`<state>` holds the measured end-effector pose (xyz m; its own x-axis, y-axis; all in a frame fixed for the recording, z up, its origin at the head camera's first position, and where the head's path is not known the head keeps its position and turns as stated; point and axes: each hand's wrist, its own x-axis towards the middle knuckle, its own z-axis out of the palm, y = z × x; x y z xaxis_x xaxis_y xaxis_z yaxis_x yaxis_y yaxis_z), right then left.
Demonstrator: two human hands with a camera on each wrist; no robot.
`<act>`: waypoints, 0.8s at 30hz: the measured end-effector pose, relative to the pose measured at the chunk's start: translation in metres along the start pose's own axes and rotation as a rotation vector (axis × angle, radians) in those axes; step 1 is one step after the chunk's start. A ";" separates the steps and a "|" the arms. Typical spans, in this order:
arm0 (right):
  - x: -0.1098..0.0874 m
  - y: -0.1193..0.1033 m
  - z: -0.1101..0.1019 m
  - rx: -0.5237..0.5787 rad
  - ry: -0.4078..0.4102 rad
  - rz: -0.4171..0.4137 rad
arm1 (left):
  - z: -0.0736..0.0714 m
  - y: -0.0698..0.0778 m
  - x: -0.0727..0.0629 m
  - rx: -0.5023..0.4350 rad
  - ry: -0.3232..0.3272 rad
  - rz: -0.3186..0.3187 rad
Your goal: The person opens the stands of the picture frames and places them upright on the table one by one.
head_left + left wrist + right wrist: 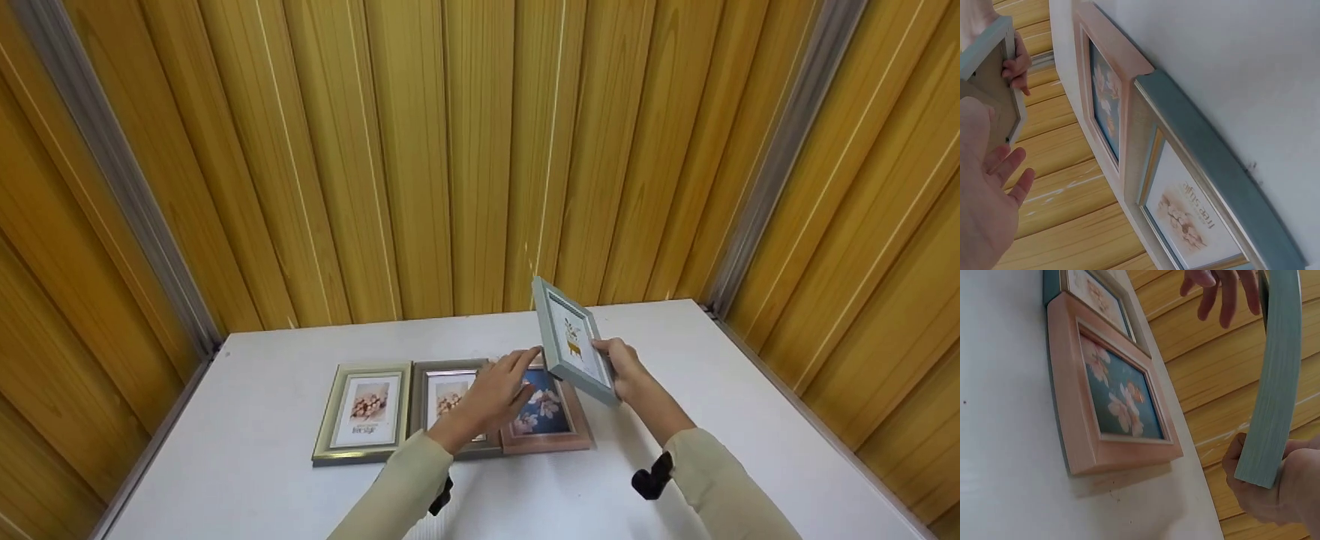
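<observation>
My right hand (628, 373) grips a pale blue-green picture frame (572, 337) by its right edge, holding it tilted above the table. A small cartoon animal print fills its front; the left wrist view shows its brown backing board (995, 93). Beside the frame's left edge is my left hand (489, 394), fingers extended and slightly spread. Whether its fingertips touch the frame I cannot tell. Below lies a pink picture frame (1072, 382) with a blossom picture, partly hidden in the head view by the left hand and the held frame.
A brown-grey picture frame (450, 364) adjoins the pink one, and a gold picture frame (409, 405) ends the row at the left. They lie on a white table (262, 420). Yellow wood-patterned walls (480, 150) rise behind and at both sides.
</observation>
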<state>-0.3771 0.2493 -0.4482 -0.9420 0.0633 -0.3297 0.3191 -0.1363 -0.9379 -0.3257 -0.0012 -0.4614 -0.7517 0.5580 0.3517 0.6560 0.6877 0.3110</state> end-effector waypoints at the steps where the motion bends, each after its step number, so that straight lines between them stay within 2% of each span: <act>1: -0.001 0.001 0.004 0.016 -0.021 -0.003 | 0.000 0.002 0.000 0.007 0.008 0.011; 3: -0.002 0.003 0.011 0.045 -0.069 -0.001 | 0.000 0.005 0.001 0.014 0.025 0.031; 8: -0.007 0.007 0.027 0.150 -0.198 0.024 | -0.001 0.005 0.002 -0.041 0.069 0.057; 13: -0.015 0.010 0.040 0.263 -0.305 0.053 | -0.004 0.004 0.001 -0.146 0.133 0.027; 16: -0.022 0.013 0.047 0.258 -0.338 0.064 | -0.007 0.005 -0.002 -0.227 0.182 0.014; 19: -0.030 0.015 0.054 0.219 -0.393 0.040 | -0.012 0.011 -0.004 -0.320 0.217 0.020; 24: -0.038 0.021 0.059 0.217 -0.483 -0.038 | -0.019 0.024 -0.010 -0.448 0.206 0.018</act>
<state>-0.3405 0.1858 -0.4484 -0.9093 -0.3837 -0.1610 0.3036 -0.3472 -0.8873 -0.3011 0.0010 -0.4401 -0.7406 0.4330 0.5137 0.6675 0.3865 0.6365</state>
